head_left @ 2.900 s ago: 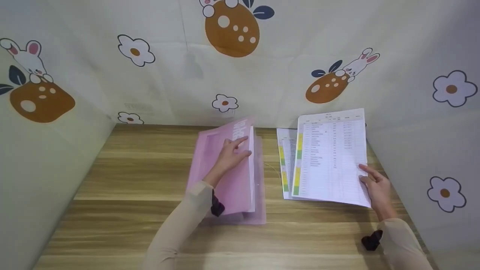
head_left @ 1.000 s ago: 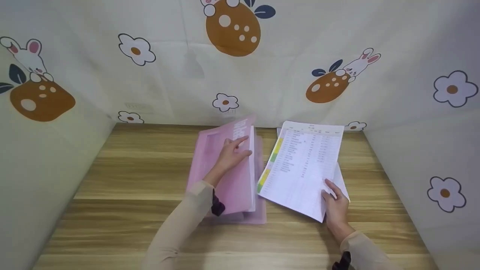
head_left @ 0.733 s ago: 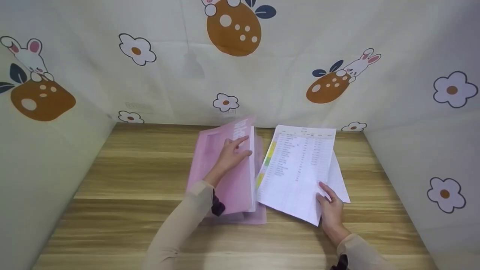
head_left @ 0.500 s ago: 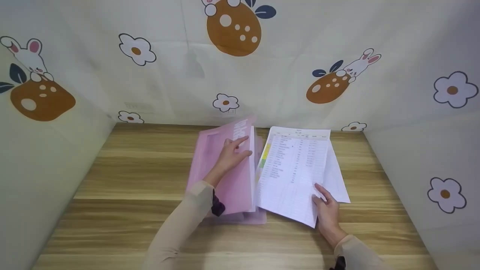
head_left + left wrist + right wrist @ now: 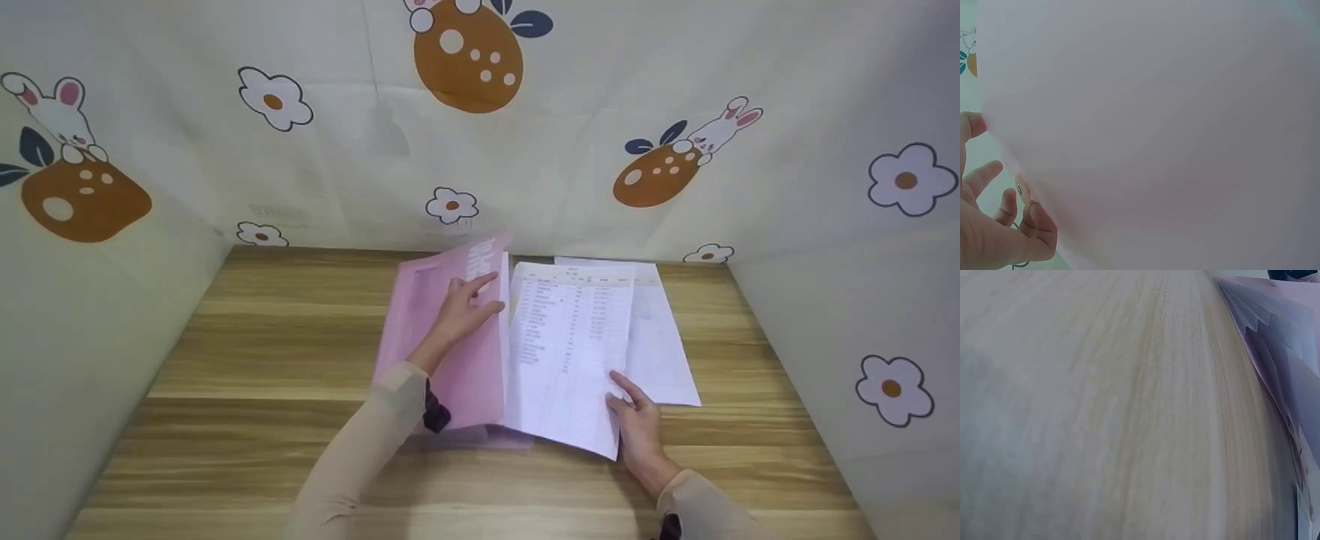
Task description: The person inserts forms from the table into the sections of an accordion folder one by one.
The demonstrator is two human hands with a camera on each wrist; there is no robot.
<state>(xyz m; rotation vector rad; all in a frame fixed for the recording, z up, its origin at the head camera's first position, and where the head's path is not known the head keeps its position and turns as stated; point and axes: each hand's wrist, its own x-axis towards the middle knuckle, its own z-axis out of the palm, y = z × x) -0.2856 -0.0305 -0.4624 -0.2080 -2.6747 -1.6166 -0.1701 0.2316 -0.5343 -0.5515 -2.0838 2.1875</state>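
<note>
The pink folder (image 5: 450, 337) lies left of centre, its upper cover lifted at the right edge. The left hand (image 5: 465, 311) holds that edge between thumb and fingers; in the left wrist view the pink sheet (image 5: 1157, 124) fills most of the picture beside the left hand (image 5: 1002, 219). A printed sheet (image 5: 562, 382) has its left edge at the folder's raised opening, and the right hand (image 5: 637, 427) pinches its lower right edge. The right wrist view shows the folder's fanned inner layers (image 5: 1292, 365), with the right hand out of that view.
Another printed sheet (image 5: 664, 352) lies on the wooden table (image 5: 262, 360) behind and right of the held one, partly covered by it. A pale curtain (image 5: 345, 165) with rabbit, fruit and flower prints surrounds the table on the left, back and right.
The right hand has carried its sheet leftward and a little down, from above the other paper to the folder's opening. More of the other paper shows. The left hand has stayed in place.
</note>
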